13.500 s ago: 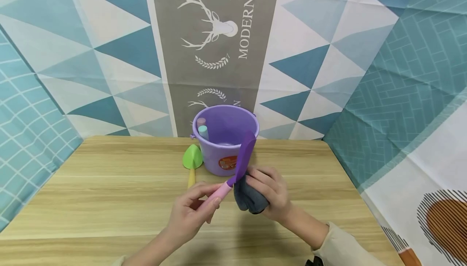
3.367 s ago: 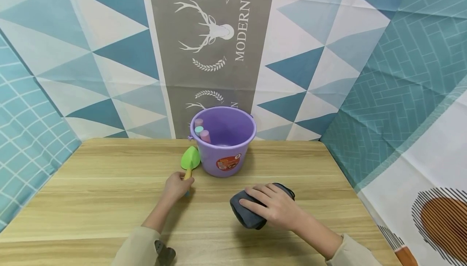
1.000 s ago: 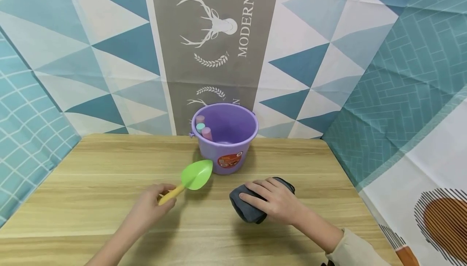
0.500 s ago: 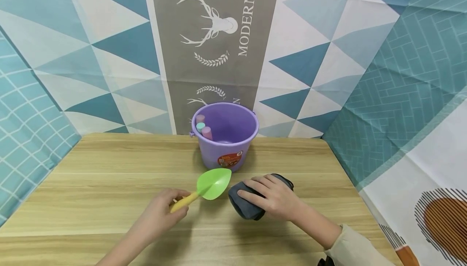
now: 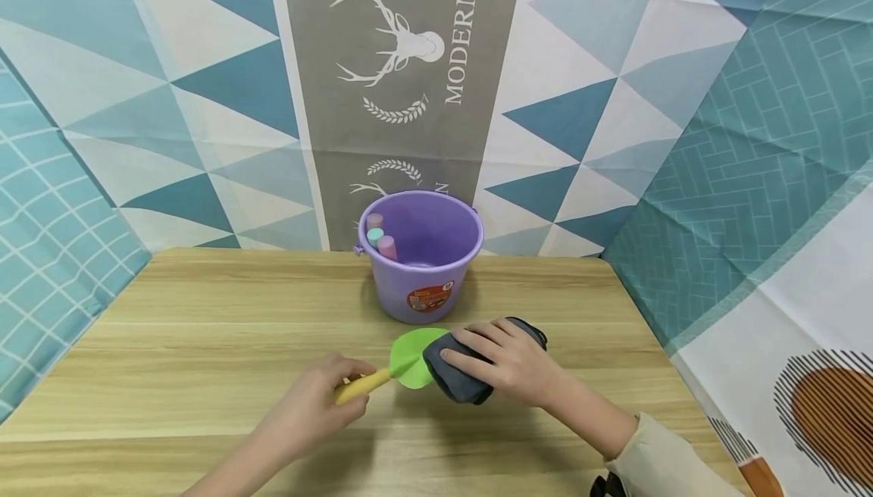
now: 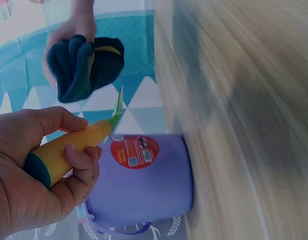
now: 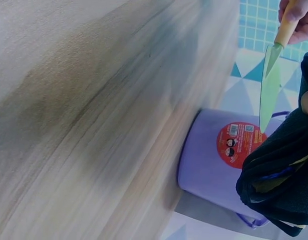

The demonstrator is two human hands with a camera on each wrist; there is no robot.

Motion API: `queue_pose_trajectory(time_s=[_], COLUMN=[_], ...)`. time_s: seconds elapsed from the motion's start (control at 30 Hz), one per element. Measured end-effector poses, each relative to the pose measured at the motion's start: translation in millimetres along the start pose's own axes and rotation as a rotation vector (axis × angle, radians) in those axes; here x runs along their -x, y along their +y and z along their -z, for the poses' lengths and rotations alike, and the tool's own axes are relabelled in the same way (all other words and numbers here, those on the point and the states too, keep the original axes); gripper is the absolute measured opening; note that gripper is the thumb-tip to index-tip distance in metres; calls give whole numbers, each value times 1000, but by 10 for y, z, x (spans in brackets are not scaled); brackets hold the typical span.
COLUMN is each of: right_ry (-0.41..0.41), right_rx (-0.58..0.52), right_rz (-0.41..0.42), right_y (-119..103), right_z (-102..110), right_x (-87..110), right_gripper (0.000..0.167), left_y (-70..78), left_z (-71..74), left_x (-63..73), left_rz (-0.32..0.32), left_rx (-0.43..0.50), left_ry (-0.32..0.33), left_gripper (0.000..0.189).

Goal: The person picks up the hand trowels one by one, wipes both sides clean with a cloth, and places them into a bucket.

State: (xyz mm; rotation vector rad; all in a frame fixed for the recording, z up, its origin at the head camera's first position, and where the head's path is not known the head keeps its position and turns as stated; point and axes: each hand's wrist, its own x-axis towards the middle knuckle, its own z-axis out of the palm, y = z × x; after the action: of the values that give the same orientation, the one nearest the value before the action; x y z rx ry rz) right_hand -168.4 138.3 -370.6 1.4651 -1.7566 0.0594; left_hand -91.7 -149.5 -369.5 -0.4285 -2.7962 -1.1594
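Note:
My left hand [image 5: 323, 398] grips the yellow handle of a small green toy trowel [image 5: 407, 361], held above the table with its blade towards the right. The handle's dark end shows in the left wrist view. Bunched under my right hand [image 5: 516, 363] is a dark grey cloth [image 5: 455, 370], which the fingers hold from above. In the head view the cloth hides the blade's tip; whether they touch I cannot tell. In the right wrist view the blade [image 7: 270, 90] stands just left of the cloth [image 7: 278, 175].
A purple bucket [image 5: 390, 292] with a red label stands at the back of the wooden table [image 5: 225, 330]. Several handle ends, including a pink one [image 5: 386, 247], lean inside its left edge. Patterned cloth walls [image 5: 580, 103] enclose the table.
Earlier the left hand held a purple-bladed tool with a pink handle; a further pink handle end is now in the bucket. The left hand lifted the trowel from beside the bucket and moved it right.

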Motion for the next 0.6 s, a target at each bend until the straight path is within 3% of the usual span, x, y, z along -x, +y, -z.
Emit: queue_pose_trajectory(time_s=[0.33,0.6], right_ry=[-42,-119], right_rx=[42,114], right_rz=[4,-10], right_y=[-46,-60], right_z=[-10,0], right_x=[-89,-109], right_gripper=[31,35], left_y=[223,372], left_z=[-40,-53], left_x=[8,19], left_rz=[-70,-158], left_rx=[-10,-75], left_ry=[-63,-40], left_gripper=[26,29])
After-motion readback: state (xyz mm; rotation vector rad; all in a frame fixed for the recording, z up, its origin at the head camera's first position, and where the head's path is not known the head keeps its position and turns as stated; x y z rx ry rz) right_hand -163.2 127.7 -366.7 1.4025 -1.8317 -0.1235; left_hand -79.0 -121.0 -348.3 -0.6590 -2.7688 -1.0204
